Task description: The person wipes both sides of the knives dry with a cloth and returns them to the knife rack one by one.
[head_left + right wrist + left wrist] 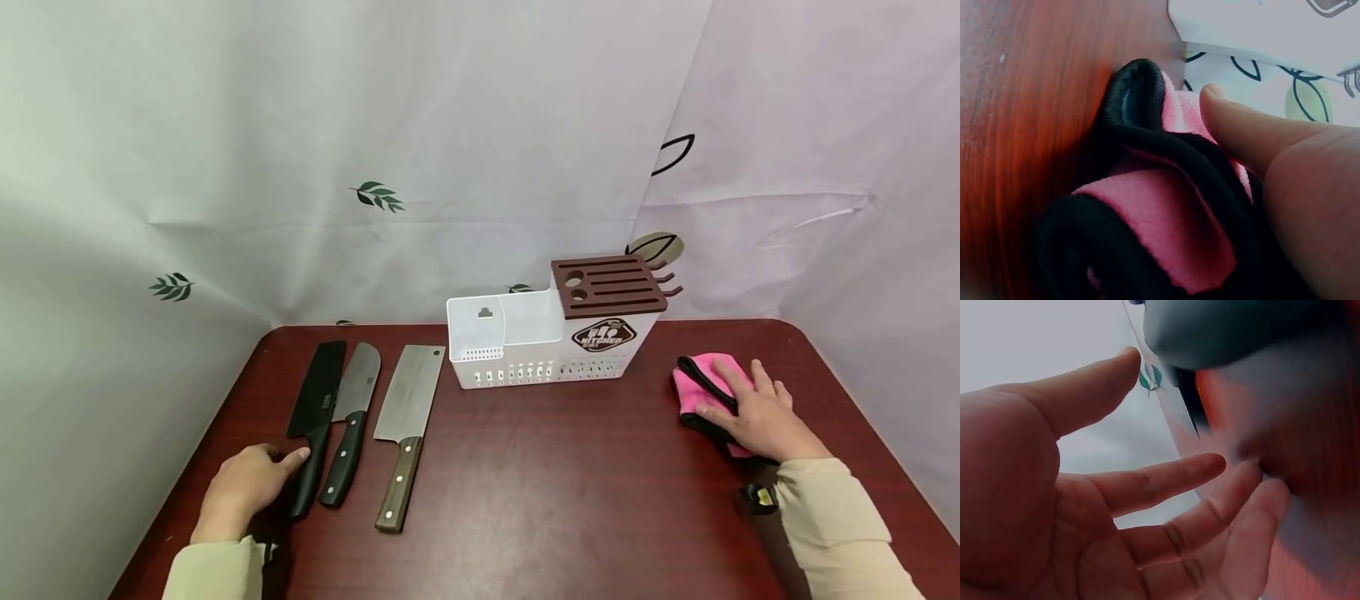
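Note:
In the head view my left hand is beside the handle of a black-bladed knife at the left. The left wrist view shows the thumb and fingers spread apart, some fingertips at the tabletop, and the dark knife handle beyond them, not enclosed. A knife with a steel blade and black handle lies close by, its blade edge against the black one. Right of it is a cleaver with a wooden handle. On the right, my right hand rests with spread fingers on a folded pink cloth with black edging.
A white kitchen rack with a brown slotted top and side hooks stands at the back of the dark red table. White curtains with leaf prints hang behind and at both sides.

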A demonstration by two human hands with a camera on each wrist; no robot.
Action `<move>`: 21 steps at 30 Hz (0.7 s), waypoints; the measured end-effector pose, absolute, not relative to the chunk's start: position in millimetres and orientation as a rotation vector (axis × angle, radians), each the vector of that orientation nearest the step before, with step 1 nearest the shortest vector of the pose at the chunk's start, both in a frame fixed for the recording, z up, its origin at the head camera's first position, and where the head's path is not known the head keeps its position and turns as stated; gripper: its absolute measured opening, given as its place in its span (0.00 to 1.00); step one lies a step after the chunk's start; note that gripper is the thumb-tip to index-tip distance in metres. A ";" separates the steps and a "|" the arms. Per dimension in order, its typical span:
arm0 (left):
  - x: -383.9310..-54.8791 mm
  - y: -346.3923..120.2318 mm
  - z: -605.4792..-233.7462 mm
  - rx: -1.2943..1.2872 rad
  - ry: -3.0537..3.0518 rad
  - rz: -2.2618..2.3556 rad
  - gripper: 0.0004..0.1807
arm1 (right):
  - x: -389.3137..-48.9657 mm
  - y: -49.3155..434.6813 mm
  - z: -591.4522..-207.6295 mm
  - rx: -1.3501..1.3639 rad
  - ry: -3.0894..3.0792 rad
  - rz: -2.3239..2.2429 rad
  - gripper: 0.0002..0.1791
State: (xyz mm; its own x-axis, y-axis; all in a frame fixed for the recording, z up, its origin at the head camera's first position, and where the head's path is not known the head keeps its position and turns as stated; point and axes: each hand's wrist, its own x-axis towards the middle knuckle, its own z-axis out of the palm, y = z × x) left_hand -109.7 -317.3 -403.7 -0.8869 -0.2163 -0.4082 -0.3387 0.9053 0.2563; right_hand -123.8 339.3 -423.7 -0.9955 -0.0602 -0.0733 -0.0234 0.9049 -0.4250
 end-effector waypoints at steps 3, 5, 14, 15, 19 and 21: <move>-105.4 -313.8 -404.8 -0.399 2.699 0.454 0.50 | -124.6 339.6 -425.0 -0.067 2.967 -0.668 0.49; -102.6 -311.1 -405.9 -0.399 2.702 0.462 0.49 | -124.6 339.8 -425.3 -0.072 2.958 -0.659 0.49; -94.7 -299.6 -409.1 -0.432 2.714 0.529 0.47 | -122.7 339.4 -423.6 -0.034 2.916 -0.592 0.51; -94.3 -298.7 -409.6 -0.435 2.713 0.531 0.47 | -122.5 339.1 -423.7 -0.029 2.911 -0.589 0.52; -93.7 -295.6 -411.2 -0.444 2.713 0.515 0.45 | -121.5 338.4 -424.7 -0.008 2.890 -0.577 0.55; -93.9 -294.6 -411.8 -0.443 2.711 0.511 0.43 | -121.0 338.7 -424.8 0.001 2.883 -0.569 0.57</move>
State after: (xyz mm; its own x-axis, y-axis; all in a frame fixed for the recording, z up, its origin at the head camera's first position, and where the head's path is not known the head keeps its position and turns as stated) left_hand -93.9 -294.6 -411.8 -0.8914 -0.2358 -0.3870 -0.3606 0.8863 0.2905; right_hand -121.0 338.7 -424.8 -0.9795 -0.0385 -0.1977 0.0395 0.9257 -0.3762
